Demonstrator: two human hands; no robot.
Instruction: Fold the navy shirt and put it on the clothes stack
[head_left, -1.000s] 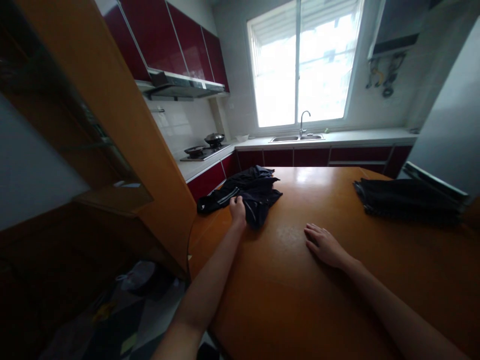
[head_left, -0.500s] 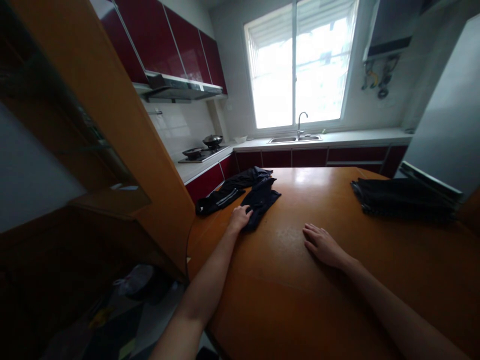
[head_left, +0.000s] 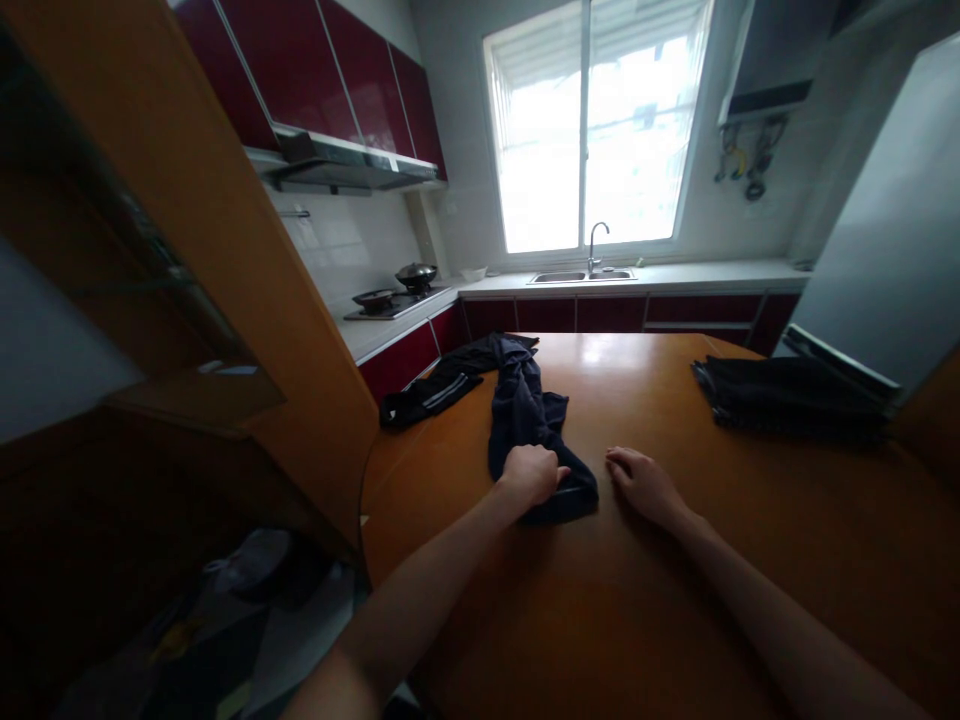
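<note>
My left hand (head_left: pixel 533 474) is closed on the near end of a dark navy garment (head_left: pixel 517 395), which stretches away from it across the wooden table. The garment is long and crumpled, like a trouser leg; its far end lies against a black garment with pale stripes (head_left: pixel 442 392) near the table's left edge. To the right, my right hand (head_left: pixel 643 485) rests on the tabletop with its fingers extended and slightly bent, holding nothing. A small gap of bare wood separates it from the navy cloth.
A stack of folded dark clothes (head_left: pixel 791 398) lies at the right of the brown table (head_left: pixel 645 620). Beyond stand a counter with a sink (head_left: pixel 562 278) and a stove with pans (head_left: pixel 415 275). A wooden cabinet (head_left: pixel 300 330) rises at the left edge.
My left hand has pulled the navy garment toward me and to the right, stretching it out over the table. My right hand remains in about the same place.
</note>
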